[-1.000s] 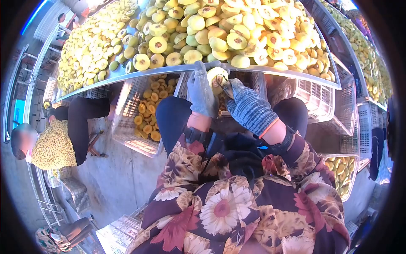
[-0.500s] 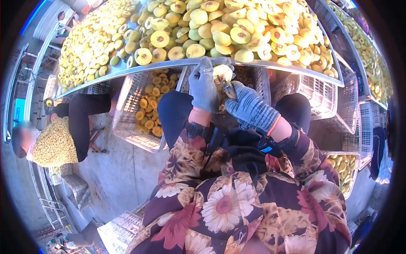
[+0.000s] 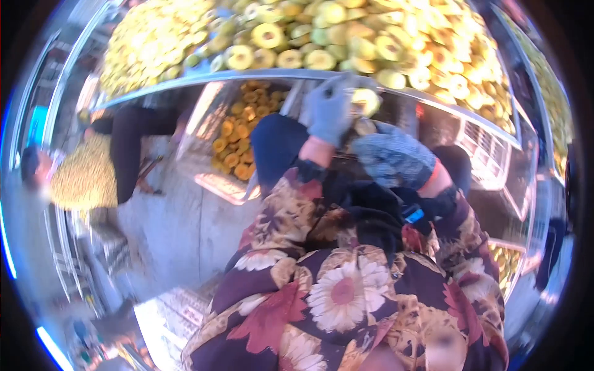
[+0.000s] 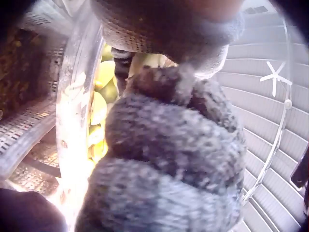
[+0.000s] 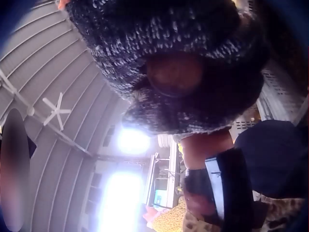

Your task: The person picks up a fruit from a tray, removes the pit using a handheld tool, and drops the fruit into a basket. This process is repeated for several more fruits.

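Observation:
In the head view, my left hand (image 3: 332,106), in a light grey glove, holds a halved yellow peach (image 3: 365,102) just in front of the table rim. My right hand (image 3: 396,154), in a dark-striped knit glove, grips a short pitting tool (image 3: 365,127) whose upper end meets the peach. The right wrist view shows the tool's round brown handle end (image 5: 175,75) within the curled fingers. In the left wrist view the striped glove (image 4: 169,135) covers most of the peach and the tool's working end.
A metal-rimmed table (image 3: 229,75) bears a heap of halved peaches (image 3: 322,37). Below it, a crate (image 3: 207,111) holds orange-yellow halves, with more crates (image 3: 489,151) to the right. Another person (image 3: 83,179) sits at the left.
The head view has swung, so the scene and both hands sit further right, with blur. Both hands stay together at the peach; the right hand appears slightly lower against it.

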